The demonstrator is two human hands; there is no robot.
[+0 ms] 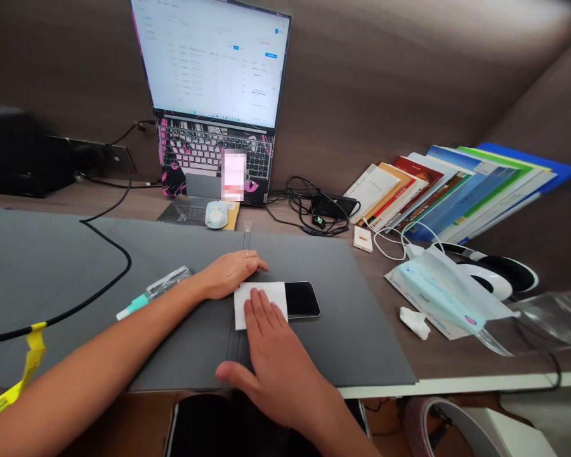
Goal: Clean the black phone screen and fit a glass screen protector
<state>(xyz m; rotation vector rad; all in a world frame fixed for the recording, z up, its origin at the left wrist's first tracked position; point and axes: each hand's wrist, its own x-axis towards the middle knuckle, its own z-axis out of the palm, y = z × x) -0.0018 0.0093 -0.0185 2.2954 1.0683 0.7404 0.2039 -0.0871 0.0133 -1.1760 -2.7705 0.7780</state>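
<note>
A grey mat covers much of our desk. Our right hand lies flat on a white cloth, fingers extended, gripping nothing; our left hand rests loosely just beyond, grasping nothing we can see. We judge light, even strokes lengthwise, with the left hand steadying an edge, would suit. The black phone lies flat on the mat, partly under the cloth, its long axis running left to right (which end is its top, we cannot tell). Farther left lies a clear bottle.

Phone: dark, pale-edged, flat on the grey mat, apparently screen up.
White wipe: squarish, spread over phone's left part.
</note>
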